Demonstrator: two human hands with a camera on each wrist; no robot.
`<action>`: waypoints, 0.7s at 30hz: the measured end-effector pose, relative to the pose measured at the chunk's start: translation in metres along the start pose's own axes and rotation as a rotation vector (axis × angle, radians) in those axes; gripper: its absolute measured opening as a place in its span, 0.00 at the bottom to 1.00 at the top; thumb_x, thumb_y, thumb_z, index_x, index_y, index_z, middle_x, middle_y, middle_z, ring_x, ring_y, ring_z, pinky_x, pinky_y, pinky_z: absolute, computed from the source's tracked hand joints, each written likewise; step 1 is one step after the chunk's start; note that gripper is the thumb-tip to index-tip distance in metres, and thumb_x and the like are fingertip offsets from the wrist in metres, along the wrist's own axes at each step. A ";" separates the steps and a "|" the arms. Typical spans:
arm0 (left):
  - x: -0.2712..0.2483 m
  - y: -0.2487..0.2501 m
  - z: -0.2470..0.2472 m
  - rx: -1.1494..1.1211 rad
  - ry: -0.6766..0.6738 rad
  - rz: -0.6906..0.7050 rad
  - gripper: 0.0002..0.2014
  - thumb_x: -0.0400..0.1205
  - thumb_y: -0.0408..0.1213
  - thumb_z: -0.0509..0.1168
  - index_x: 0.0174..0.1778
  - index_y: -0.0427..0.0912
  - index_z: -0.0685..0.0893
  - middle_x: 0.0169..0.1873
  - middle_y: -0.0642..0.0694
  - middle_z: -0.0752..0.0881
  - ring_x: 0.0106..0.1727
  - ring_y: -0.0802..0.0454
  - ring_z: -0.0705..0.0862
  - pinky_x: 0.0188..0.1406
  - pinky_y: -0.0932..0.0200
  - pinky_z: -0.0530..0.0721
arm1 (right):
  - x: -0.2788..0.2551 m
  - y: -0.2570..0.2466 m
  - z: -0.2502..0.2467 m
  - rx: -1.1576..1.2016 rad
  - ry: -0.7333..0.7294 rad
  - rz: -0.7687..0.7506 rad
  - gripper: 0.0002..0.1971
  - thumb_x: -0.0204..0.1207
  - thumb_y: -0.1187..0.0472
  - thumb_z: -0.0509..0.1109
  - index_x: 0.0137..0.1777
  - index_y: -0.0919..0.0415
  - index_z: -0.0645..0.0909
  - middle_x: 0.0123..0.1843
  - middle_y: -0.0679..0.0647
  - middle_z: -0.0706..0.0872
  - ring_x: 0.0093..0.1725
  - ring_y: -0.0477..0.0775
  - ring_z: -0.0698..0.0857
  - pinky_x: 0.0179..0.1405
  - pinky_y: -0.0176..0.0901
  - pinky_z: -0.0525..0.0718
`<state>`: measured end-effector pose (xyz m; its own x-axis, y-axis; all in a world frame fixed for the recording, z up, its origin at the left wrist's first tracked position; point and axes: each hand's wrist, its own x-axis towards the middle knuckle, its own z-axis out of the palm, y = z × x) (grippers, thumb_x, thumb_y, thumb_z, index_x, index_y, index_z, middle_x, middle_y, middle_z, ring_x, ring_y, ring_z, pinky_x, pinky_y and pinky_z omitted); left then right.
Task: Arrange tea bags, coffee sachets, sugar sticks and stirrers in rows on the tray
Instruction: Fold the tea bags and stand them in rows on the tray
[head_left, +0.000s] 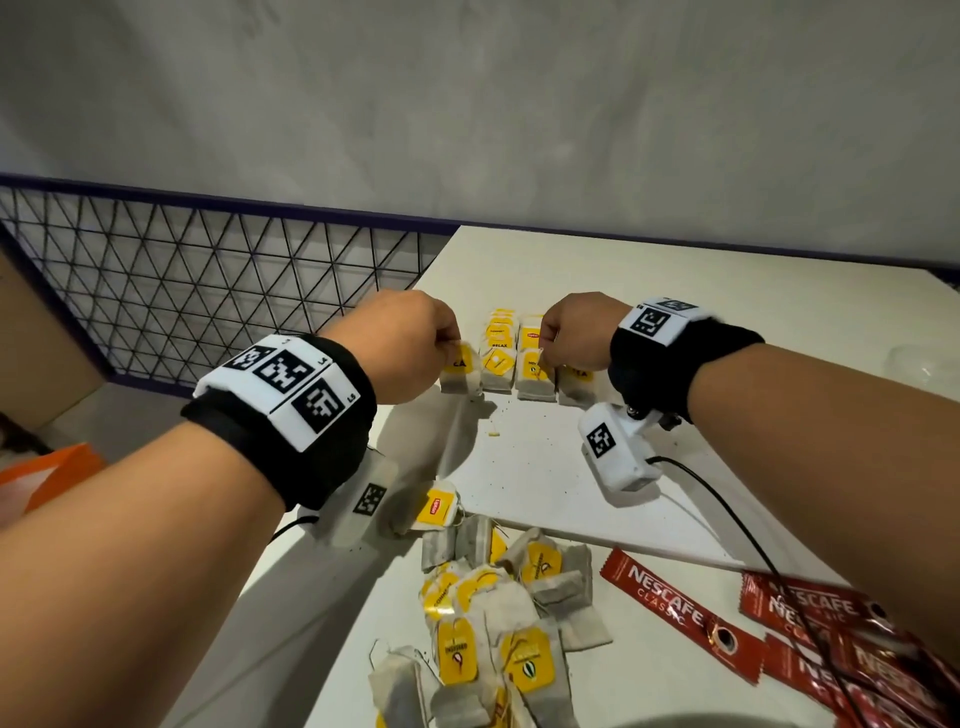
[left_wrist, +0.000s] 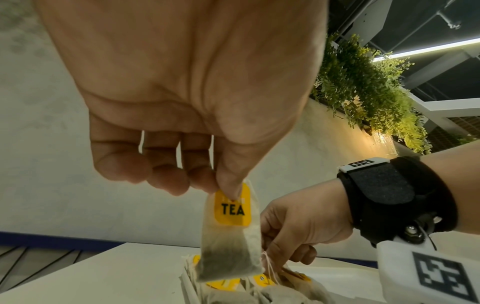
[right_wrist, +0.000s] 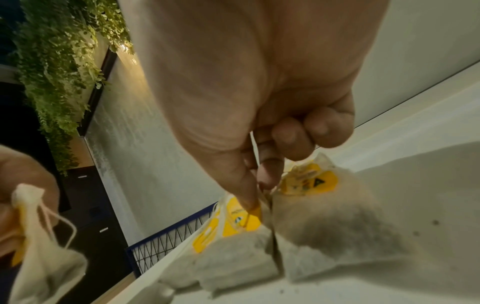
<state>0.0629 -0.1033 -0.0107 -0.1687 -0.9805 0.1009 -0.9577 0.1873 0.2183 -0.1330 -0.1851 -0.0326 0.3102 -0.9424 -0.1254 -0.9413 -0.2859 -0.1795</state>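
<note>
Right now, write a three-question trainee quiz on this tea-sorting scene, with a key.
1. True or false: the left hand pinches a tea bag by its top edge.
2. What lies in a loose heap in front of the white tray: A) spoons, B) tea bags, C) cups?
3. Fill in: the red coffee sachets lie on the person's ____ side.

Key: 1 true; 2 B; 3 right. Trainees may also note the right hand touching the yellow tag of a bag in the row on the tray.

Yellow-tagged beige tea bags (head_left: 497, 613), red coffee sachets (head_left: 680, 613), white tray (head_left: 540, 467), black-and-white checkered wristbands (head_left: 283, 387)
</note>
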 end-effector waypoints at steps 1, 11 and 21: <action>0.000 0.001 0.000 0.003 -0.002 0.002 0.09 0.85 0.41 0.62 0.53 0.46 0.87 0.41 0.51 0.83 0.46 0.50 0.78 0.43 0.60 0.72 | 0.000 0.000 0.001 -0.007 0.007 -0.004 0.02 0.76 0.57 0.70 0.45 0.54 0.82 0.45 0.51 0.84 0.47 0.54 0.81 0.41 0.40 0.74; 0.041 0.011 -0.004 0.000 -0.233 0.057 0.02 0.83 0.43 0.66 0.49 0.51 0.83 0.33 0.56 0.85 0.36 0.58 0.83 0.33 0.64 0.74 | -0.043 -0.012 -0.012 0.039 0.058 -0.160 0.03 0.73 0.54 0.71 0.40 0.50 0.85 0.36 0.40 0.83 0.39 0.44 0.80 0.39 0.38 0.74; 0.065 0.012 0.032 0.072 -0.314 0.023 0.05 0.82 0.39 0.66 0.52 0.50 0.85 0.31 0.54 0.86 0.32 0.59 0.81 0.40 0.62 0.78 | -0.064 -0.012 0.003 -0.192 -0.219 -0.188 0.09 0.75 0.51 0.71 0.51 0.49 0.90 0.50 0.43 0.89 0.53 0.49 0.84 0.56 0.48 0.84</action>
<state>0.0328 -0.1665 -0.0324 -0.2438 -0.9486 -0.2019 -0.9649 0.2163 0.1492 -0.1413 -0.1205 -0.0251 0.4822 -0.8163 -0.3181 -0.8664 -0.4981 -0.0352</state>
